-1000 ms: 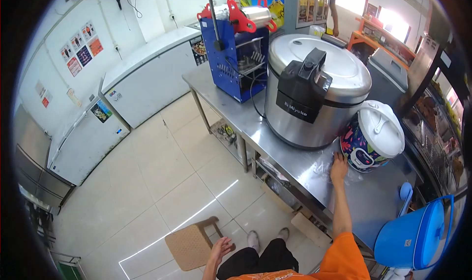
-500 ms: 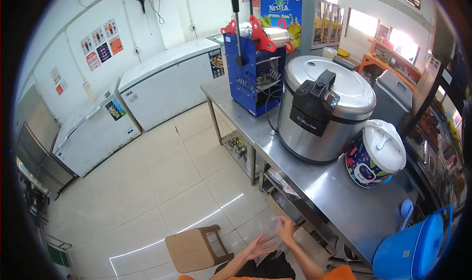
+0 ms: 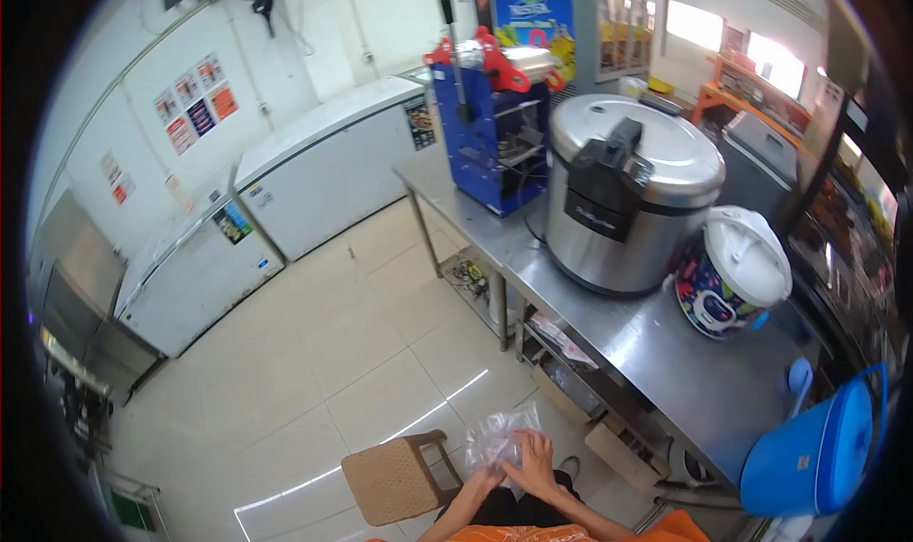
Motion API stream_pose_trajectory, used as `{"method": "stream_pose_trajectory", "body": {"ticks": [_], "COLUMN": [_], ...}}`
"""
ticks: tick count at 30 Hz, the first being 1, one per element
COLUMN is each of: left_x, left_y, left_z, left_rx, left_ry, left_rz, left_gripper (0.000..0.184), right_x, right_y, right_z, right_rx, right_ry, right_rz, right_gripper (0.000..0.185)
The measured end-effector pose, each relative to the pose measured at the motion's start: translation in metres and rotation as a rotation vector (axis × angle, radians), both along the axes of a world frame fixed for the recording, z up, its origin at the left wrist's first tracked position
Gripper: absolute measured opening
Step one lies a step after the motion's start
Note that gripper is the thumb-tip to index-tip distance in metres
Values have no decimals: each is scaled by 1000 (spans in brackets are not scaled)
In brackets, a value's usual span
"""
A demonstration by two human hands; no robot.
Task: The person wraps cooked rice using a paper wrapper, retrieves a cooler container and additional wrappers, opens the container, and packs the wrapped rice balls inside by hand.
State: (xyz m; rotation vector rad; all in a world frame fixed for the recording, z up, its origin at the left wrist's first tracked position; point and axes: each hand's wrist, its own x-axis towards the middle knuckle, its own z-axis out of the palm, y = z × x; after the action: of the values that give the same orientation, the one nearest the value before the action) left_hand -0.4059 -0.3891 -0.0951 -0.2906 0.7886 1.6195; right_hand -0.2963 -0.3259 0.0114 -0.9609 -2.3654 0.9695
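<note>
A crinkled clear plastic bag is in front of my lap, low in the head view. My left hand grips its near left edge. My right hand lies over the bag's right side with its fingers bent onto the plastic. The two hands are close together, nearly touching. Whether anything is inside the bag, I cannot tell. A brown woven-pattern stool stands just left of my hands.
On my right runs a steel table with a blue sealing machine, a large rice cooker, a smaller patterned cooker and a blue cooler jug. Cardboard boxes sit below it. Chest freezers line the far wall.
My hands have come together; the right hand moved down onto the bag, which is now more spread out. The left hand's open fingers have closed on it. The view has shifted slightly.
</note>
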Motion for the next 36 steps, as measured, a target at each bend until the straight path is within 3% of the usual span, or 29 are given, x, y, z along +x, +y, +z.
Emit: {"method": "stream_pose_trajectory", "body": {"ticks": [2,3,6,7,13,16,17,20,21,24,25,26,28,30,33,36], "left_x": [1,3,15,19,49,56,54,56,57,44,34,19,-6,-25,-43,-41], "left_y": [8,12,15,16,33,40,41,43,45,49,45,35,12,-19,-84,-135], "left_z": [15,23,42,41,43,45,17,60,78,122,118,109,86,56,-10,-21], "left_rx": [100,152,162,136,28,2,-67,95,135,185,95,7,-151,-298,-322,-589], "left_ry": [105,155,287,326,568,579,620,667,659,986,946,906,861,849,868,803], "left_rz": [-63,-99,-241,-282,-519,-705,-777,-675,-596,-404,-442,-478,-585,-728,-720,-743], "left_gripper": [39,39,38,38,36,34,37,41,43,44,43,42,39,36,34,34], "right_x": [9,13,20,23,42,54,59,70,76,89,94,102,121,133,122,66], "right_y": [3,8,6,6,2,7,11,33,47,112,136,164,234,300,334,295], "right_z": [15,-4,-14,-15,-26,-36,-38,-15,-5,29,51,67,56,24,-16,-18], "right_rx": [43,-76,-428,-379,-409,-673,-634,-635,-580,-151,-117,-49,461,631,365,449], "right_ry": [-46,-5,210,167,449,528,477,520,453,561,477,515,276,45,-306,-192], "right_rz": [-78,-74,-151,-146,-350,-563,-581,-568,-512,-621,-807,-803,-810,-859,-904,-666], "right_gripper": [75,91,96,100,67,46,40,31,30,26,28,29,32,37,41,45]}}
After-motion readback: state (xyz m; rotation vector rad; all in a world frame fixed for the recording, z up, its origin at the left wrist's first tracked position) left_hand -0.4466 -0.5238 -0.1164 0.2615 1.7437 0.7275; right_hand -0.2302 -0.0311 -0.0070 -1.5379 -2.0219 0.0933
